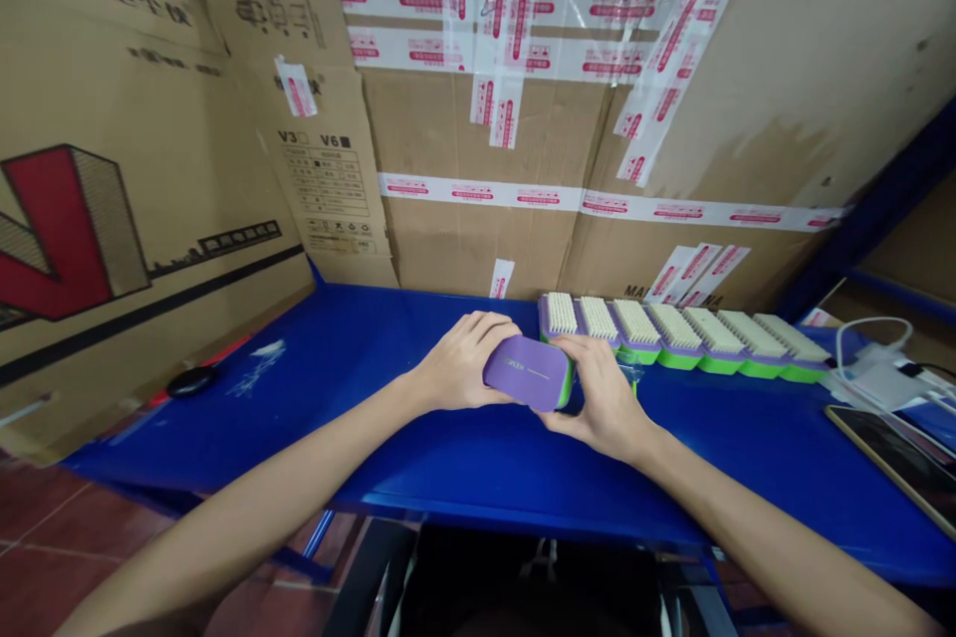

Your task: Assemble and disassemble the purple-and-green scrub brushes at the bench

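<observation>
Between my two hands, above the blue tabletop, is a purple-and-green brush. Its smooth purple back, with small pale lettering, faces me, and a green edge shows on the right. My left hand is closed around its left end. The right end is gripped by my right hand, thumb below and fingers above. Whatever lies on the brush's far side is hidden. Just behind my right hand stands a row of several similar brushes, pale bristles up, with purple and green bodies.
Cardboard panels with white-and-red tape wall off the table's back and left. A phone lies at the right edge, near a white cable and plastic packaging. A black round object sits at the left edge.
</observation>
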`<control>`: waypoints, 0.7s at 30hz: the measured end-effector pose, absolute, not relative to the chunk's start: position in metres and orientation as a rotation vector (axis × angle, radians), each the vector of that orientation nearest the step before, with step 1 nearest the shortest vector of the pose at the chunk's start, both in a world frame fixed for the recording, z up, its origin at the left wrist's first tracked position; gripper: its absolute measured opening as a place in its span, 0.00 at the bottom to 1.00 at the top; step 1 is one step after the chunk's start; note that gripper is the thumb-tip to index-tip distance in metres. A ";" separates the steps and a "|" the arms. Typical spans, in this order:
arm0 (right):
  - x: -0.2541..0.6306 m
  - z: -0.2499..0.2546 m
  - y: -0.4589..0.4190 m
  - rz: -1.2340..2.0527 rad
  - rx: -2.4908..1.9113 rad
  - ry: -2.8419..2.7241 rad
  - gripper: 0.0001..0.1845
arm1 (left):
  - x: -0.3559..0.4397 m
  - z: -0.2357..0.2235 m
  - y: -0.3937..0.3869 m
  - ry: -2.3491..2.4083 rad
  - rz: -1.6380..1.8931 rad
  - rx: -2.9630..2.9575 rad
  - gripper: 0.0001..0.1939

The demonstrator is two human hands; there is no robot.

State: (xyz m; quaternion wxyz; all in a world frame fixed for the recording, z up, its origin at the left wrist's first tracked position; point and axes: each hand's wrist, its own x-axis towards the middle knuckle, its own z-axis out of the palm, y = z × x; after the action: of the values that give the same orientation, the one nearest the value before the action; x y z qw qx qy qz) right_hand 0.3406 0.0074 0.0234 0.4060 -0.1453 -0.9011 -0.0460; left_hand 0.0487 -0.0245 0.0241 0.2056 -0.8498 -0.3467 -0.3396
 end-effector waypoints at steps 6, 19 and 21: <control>0.341 0.024 0.007 -0.200 -0.282 -2.321 0.48 | 0.044 0.022 -0.022 -0.905 -0.964 -2.458 0.41; 0.344 0.021 0.011 -0.154 -0.327 -2.387 0.46 | 0.043 0.022 -0.024 -0.936 -0.715 -2.396 0.42; 0.344 0.022 0.009 -0.184 -0.338 -2.371 0.45 | 0.045 0.022 -0.025 -0.956 -0.702 -2.347 0.41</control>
State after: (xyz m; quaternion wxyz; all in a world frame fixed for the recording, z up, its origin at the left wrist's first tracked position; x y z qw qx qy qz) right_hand 0.3441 0.0089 0.0225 0.3612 -0.1311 -0.9204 -0.0714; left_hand 0.0447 -0.0246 0.0222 0.2531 -0.8635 -0.3515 -0.2582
